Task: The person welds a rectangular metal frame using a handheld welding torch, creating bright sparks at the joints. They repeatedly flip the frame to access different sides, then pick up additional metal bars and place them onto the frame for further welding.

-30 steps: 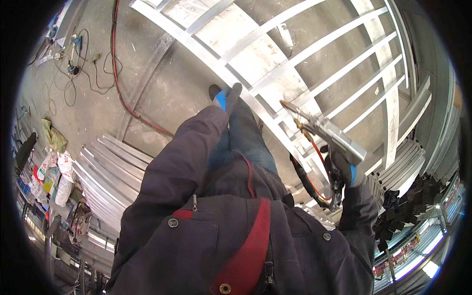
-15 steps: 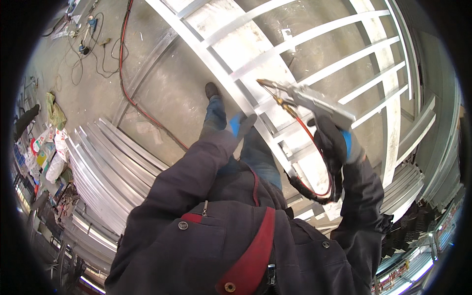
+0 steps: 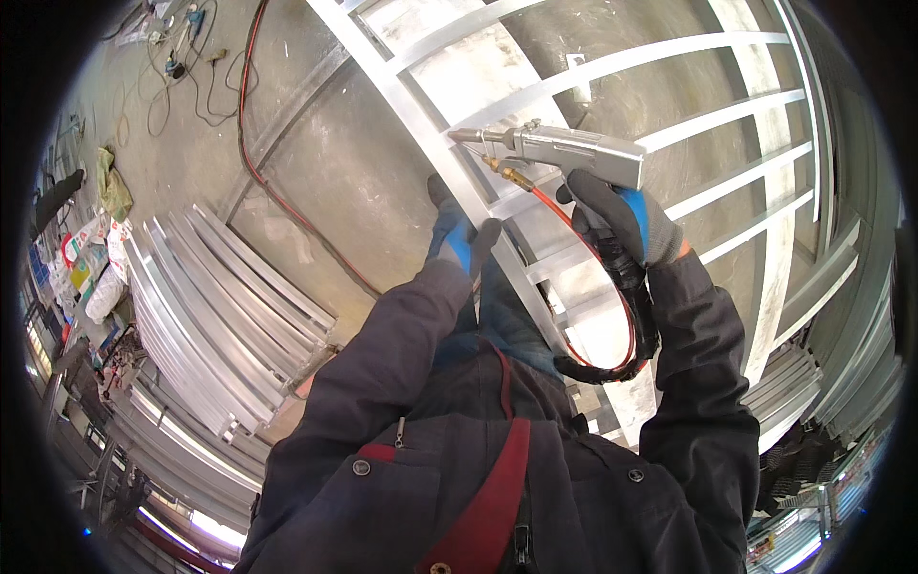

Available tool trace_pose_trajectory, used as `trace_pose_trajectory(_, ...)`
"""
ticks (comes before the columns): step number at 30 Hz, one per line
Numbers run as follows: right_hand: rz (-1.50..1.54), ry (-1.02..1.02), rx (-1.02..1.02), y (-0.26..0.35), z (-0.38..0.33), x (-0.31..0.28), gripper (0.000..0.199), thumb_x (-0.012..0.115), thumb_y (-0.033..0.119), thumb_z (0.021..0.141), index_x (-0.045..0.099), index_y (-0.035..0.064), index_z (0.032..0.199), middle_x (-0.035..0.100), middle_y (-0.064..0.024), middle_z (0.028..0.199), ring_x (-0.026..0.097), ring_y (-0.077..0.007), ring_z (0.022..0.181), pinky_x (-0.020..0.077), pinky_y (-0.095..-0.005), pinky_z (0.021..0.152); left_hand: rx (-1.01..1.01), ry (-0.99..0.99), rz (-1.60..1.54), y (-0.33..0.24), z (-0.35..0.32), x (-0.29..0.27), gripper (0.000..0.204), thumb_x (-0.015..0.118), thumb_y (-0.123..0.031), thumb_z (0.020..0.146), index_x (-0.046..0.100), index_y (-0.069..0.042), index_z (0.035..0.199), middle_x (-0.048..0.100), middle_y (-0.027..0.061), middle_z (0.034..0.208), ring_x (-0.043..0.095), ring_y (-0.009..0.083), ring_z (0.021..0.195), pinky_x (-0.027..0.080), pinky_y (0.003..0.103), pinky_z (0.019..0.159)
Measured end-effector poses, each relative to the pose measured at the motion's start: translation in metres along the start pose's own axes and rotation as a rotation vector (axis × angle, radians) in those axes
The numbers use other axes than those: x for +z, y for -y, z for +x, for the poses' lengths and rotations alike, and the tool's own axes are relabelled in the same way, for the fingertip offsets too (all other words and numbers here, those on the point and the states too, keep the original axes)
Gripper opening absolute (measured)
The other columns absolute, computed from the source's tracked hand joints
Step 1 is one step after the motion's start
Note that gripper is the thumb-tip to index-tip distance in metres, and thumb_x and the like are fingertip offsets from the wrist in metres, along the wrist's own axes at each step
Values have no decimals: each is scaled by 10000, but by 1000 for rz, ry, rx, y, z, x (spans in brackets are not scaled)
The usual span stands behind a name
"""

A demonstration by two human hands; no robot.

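In my gloved right hand (image 3: 620,212) is a silver handheld welding gun (image 3: 574,151), gripped by its black handle. Its narrow, brownish nozzle points left, over the long outer rail of a metal frame (image 3: 411,100); I cannot tell whether the tip touches it. A brass fitting joins the gun to a red hose (image 3: 626,316), which loops below the hand beside a black-wrapped cable. My left hand (image 3: 470,247), in a grey and blue glove, is low beside the same rail, above my legs. Its visible fingers stretch out with nothing seen in them; the rest are hidden.
Long metal profiles (image 3: 215,316) lie stacked at the left. A red and black hose (image 3: 258,177) crosses the floor, and thin cables with a blue tool (image 3: 194,21) lie at the upper left. Bags (image 3: 105,297) sit at the far left. More profiles (image 3: 784,373) are at the right.
The welding gun and my right hand have moved left and up, bringing the nozzle over the outer rail. The gun now lies more level. My left hand stays near the rail.
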State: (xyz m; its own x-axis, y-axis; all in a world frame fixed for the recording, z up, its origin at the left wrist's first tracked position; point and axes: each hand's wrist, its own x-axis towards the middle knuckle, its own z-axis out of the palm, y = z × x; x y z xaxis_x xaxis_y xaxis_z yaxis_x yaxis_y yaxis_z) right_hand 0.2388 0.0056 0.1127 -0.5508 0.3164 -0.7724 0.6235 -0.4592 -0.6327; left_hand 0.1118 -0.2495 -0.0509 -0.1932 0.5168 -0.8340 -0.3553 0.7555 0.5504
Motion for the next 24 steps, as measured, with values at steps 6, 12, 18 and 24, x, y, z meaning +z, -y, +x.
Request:
trace_pose_trajectory(6,35,2,-47,4,5,4,334,616,349,969,681,22,958,625,-32,710,601,-101,620,468,-247,530,114,-2,-101,-21,-11,6,550,686,-397,968,559,-25,1352,651,65,1134,570,125,994,484,300,860)
trace_pose_trajectory(12,4,41,-42,4,7,4,333,624,348,978,671,18,971,628,-39,714,605,-100,630,484,-253,553,-14,76,-168,-56,-29,4,490,616,-269,1007,508,17,1389,619,118,1256,590,165,1086,484,303,942)
trace_pose_trajectory(18,-50,80,-69,2,9,3,341,644,343,980,666,4,1002,637,-40,739,600,-93,633,480,-258,536,-75,98,-77,-60,-29,3,468,555,-178,1042,449,41,1441,602,136,1310,592,178,1140,483,304,993)
trace_pose_trajectory(24,-45,33,-60,3,10,5,374,662,381,964,665,8,994,637,-21,740,590,-88,622,472,-243,532,101,16,-130,-44,-23,4,451,705,-353,959,627,-22,1256,657,25,986,565,103,837,476,282,735)
